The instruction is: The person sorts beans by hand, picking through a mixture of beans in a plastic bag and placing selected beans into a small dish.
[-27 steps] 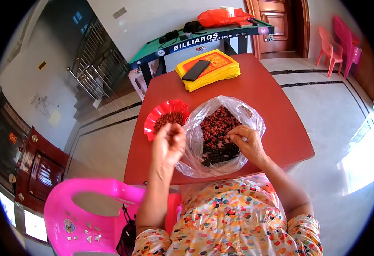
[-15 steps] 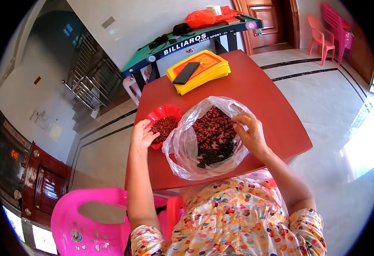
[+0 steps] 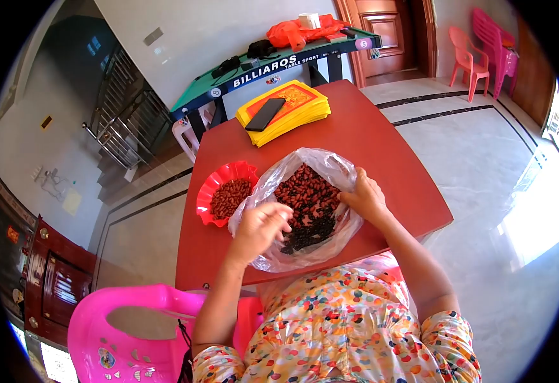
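Observation:
A clear plastic bag (image 3: pixel 346 231) lies wide open on the table in front of me. Inside it, red-brown kernels that look like beans or peanuts (image 3: pixel 305 185) fill the far part, and small black beans (image 3: pixel 308 235) gather nearer to me. My left hand (image 3: pixel 260 231) is over the bag's left side, its fingers curled together; whatever they hold is hidden. At the right rim, my right hand (image 3: pixel 367 196) grips the bag, thumb on the inner side. Left of the bag sits a red scalloped bowl (image 3: pixel 204 198) with red-brown kernels in it.
A stack of yellow-and-red paper (image 3: pixel 292 115) carries a black phone (image 3: pixel 265 115) at the table's (image 3: pixel 381 153) far end. Behind stands a small billiards table (image 3: pixel 279 67) with red plastic bags. A pink chair (image 3: pixel 110 306) is at my left.
My left hand has moved from the red bowl rightward to over the bag, its fingers now curled. My right hand has shifted from above the kernels onto the bag's right rim.

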Action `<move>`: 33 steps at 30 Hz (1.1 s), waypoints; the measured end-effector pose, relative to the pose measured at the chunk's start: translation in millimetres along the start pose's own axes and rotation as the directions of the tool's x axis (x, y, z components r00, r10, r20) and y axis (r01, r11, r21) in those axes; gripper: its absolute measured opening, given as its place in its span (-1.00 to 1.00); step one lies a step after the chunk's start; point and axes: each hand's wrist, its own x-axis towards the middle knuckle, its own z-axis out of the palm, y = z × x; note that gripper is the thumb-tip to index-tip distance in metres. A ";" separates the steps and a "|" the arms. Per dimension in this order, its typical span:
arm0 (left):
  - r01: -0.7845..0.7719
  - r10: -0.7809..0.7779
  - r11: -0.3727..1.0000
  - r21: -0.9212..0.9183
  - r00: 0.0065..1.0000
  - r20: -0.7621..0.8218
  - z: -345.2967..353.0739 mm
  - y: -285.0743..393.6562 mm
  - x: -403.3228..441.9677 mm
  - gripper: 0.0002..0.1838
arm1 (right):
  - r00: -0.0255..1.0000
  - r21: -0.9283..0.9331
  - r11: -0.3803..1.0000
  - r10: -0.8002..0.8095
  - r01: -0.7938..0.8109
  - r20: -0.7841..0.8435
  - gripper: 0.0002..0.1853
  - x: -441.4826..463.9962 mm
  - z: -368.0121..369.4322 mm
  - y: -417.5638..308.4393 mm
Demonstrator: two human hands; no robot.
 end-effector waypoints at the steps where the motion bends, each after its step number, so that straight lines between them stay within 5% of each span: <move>1: -0.030 0.028 0.995 0.093 0.999 0.027 9.0 -6.6 0.2 -0.82 | 0.999 0.062 0.997 -0.045 0.045 -0.003 -0.31 8.7 9.7 10.8; 3: -0.156 0.144 0.963 0.219 0.987 0.069 23.4 -16.6 1.9 -0.84 | 0.996 0.121 0.989 -0.086 0.087 -0.010 -0.41 15.2 13.7 17.8; 8: -0.088 0.086 0.960 0.267 0.996 0.017 32.5 -31.7 4.1 -0.83 | 0.994 0.543 0.837 -0.105 0.070 0.034 -0.70 9.8 -1.8 -21.5; 13: -0.062 0.079 0.964 0.257 0.995 -0.055 27.1 -45.2 4.2 -0.83 | 0.974 0.768 0.638 -0.203 0.055 0.099 -0.72 5.5 -13.8 -44.4; 16: -0.142 0.155 0.948 0.284 0.988 -0.024 24.5 -52.1 2.8 -0.82 | 0.988 0.811 0.585 -0.114 -0.017 0.104 -0.70 2.3 -21.9 -39.6; 20: -0.116 0.146 0.939 0.325 0.987 -0.070 27.6 -50.0 6.7 -0.83 | 0.988 0.570 0.808 -0.107 0.150 -0.108 -0.61 10.9 -5.6 -3.7; 22: -0.150 0.188 0.925 0.349 0.979 -0.076 30.1 -49.3 9.9 -0.84 | 0.939 -0.060 0.986 -0.164 0.153 -0.302 -0.47 -0.5 -8.9 -2.4; 23: -0.174 0.221 0.904 0.389 0.972 -0.078 31.1 -48.5 11.8 -0.82 | 0.940 -0.059 0.987 -0.160 0.149 -0.302 -0.47 -6.8 -11.9 -5.3; 25: -0.196 0.252 0.880 0.433 0.965 -0.075 31.1 -48.3 19.0 -0.80 | 0.697 -0.374 0.866 -0.492 0.332 -0.521 -0.40 -24.4 -20.9 -25.6; 26: -0.196 0.263 0.845 0.498 0.963 -0.067 30.6 -51.8 25.4 -0.79 | 0.701 -0.370 0.869 -0.487 0.329 -0.521 -0.40 -32.2 -21.0 -31.4; 28: -0.193 0.266 0.804 0.562 0.963 -0.050 31.1 -54.0 36.9 -0.77 | 0.685 -0.130 0.773 -0.616 0.621 -0.389 -0.45 -48.2 -16.7 -39.6; 30: -0.222 0.357 0.684 0.695 0.932 -0.054 34.2 -51.9 50.9 -0.71 | 0.714 0.173 0.699 -0.637 0.694 -0.292 -0.49 -58.1 -1.9 -40.4; 33: -0.203 0.358 0.597 0.776 0.933 -0.031 36.6 -53.1 62.9 -0.69 | 0.884 0.563 0.740 -0.465 0.367 0.035 -0.53 -66.4 15.0 -32.1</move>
